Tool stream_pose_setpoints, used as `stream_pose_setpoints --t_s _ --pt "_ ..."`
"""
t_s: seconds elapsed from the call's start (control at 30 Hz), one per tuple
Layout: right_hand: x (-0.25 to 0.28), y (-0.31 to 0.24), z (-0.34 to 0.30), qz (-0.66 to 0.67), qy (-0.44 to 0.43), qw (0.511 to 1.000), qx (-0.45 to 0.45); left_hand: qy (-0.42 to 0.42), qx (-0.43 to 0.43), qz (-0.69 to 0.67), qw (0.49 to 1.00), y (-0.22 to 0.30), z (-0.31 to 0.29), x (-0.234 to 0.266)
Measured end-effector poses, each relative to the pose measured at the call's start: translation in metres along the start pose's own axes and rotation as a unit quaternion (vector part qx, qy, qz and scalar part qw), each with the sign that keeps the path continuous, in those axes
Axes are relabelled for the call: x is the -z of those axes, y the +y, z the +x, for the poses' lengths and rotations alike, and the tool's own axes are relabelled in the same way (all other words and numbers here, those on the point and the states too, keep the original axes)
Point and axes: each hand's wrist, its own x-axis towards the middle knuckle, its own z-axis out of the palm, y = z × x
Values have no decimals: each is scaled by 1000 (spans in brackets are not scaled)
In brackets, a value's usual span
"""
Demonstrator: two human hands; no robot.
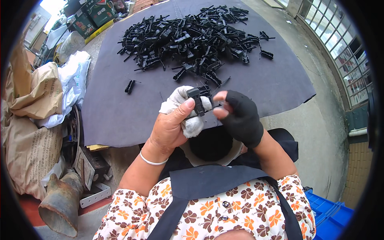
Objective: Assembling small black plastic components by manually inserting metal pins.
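Observation:
My left hand (174, 118), its fingers wrapped in white cloth or a glove, is closed round a black plastic part (195, 101), the thumb pressed on its side. In a black fingerless glove, my right hand (243, 118) is just right of the part, apart from it, fingers curled and thumb drawn in. A thin dark bit shows by its fingertips, too small to name. Beyond both hands a large heap of similar black plastic parts (188, 38) lies on a grey-covered table (116, 108). One loose part (130, 87) lies left of the heap.
Below my hands stands a pale bucket (187, 154), dark inside. Brown paper sacks (34, 152), a white plastic bag (74, 86) and a rusty metal pipe (62, 204) crowd the left. Blue crates (332, 214) are at lower right; a barred window (340, 44) is beyond.

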Motion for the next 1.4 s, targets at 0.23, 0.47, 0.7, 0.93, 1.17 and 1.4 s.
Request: stream_pose_setpoints --t_s 0.23,0.47,0.7,0.93,1.17,1.4 --pt "-2 -15 -6 -159 -67 966 193 21 -49 358 932 -8 -1 -9" --pt "-2 -10 -10 -225 -64 945 229 60 -97 403 908 -26 -2 -11" --pt "7 -7 -3 -14 -41 985 -166 2 -52 444 894 -17 -6 -20" --pt "5 -10 -4 55 -115 974 -188 49 -185 611 768 -26 -5 -18" --pt "-9 2 -11 98 -67 976 -180 51 -309 708 633 -28 -8 -24" --pt "13 -15 -3 32 -150 967 -201 92 -83 369 921 -15 -17 -21"
